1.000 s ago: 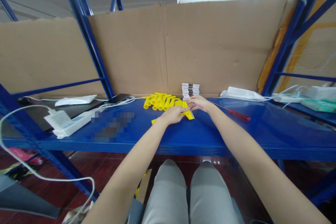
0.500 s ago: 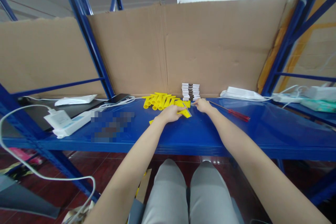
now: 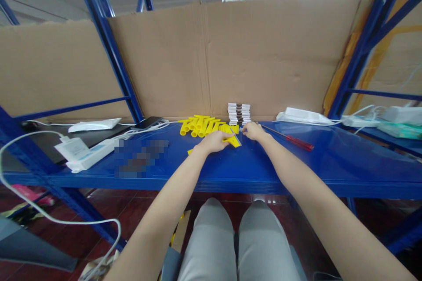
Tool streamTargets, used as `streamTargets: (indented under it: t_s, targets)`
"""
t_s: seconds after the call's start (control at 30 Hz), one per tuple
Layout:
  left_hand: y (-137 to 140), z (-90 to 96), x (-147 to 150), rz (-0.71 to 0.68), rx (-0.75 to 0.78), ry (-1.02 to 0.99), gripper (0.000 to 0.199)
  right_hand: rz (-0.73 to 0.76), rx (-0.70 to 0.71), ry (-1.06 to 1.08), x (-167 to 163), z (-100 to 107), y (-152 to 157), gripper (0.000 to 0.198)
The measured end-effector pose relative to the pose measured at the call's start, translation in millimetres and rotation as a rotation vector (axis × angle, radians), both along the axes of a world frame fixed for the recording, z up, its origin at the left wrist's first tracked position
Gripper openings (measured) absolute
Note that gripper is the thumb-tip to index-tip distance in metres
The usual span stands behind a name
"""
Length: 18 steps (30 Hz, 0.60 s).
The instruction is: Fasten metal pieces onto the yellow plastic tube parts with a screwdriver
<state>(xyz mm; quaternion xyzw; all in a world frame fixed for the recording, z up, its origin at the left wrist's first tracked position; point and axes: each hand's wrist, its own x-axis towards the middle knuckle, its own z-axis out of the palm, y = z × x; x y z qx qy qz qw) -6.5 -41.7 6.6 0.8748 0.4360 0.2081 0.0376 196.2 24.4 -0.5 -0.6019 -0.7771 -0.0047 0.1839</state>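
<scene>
My left hand (image 3: pixel 215 141) is closed around the handle of a yellow scraper (image 3: pixel 234 141), whose wide end with a thin pale edge points right. My right hand (image 3: pixel 253 131) has its fingers pinched together low over the blue shelf, just in front of a stack of small white boxes (image 3: pixel 235 114) with dark bands. Something tiny and pale shows by its fingertips, too small to name. Behind my left hand lies a pile of yellow scraper handles (image 3: pixel 198 127), their round hollow ends facing me.
A screwdriver (image 3: pixel 299 143) with a red handle lies right of my right hand. Further right is a white adapter box (image 3: pixel 303 116) with cables. A white power strip (image 3: pixel 95 154) with a plugged charger, a phone (image 3: pixel 150 122) and a blurred patch are at left. Cardboard (image 3: pixel 273 57) stands behind.
Both hands stay almost in place. The right fingertips have shifted slightly by the white boxes; the yellow scraper in my left hand has turned a little.
</scene>
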Motion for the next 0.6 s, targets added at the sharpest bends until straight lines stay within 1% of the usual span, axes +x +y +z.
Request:
streamTargets:
  t_s: [0.27, 0.37, 0.47, 0.6]
  targets:
    - [-0.7, 0.2, 1.5, -0.018, -0.002, -0.016, 0.04, 0.011, -0.032, 0.061, 1.0, -8.2, 9.7, 0.009]
    - [-1.5, 1.0, 0.8, -0.021, -0.008, -0.015, 0.04, 0.031, -0.043, 0.078, -1.1, -6.3, 10.4, 0.009]
    - [-2.2, 1.9, 0.2, -0.015, -0.021, -0.002, 0.041, 0.098, -0.027, 0.146, -6.7, 2.9, 7.0, 0.013]
    - [-1.6, 1.4, -0.1, -0.031, -0.029, -0.008, 0.041, 0.253, 0.027, 0.279, -18.2, 15.1, -0.6, 0.013]
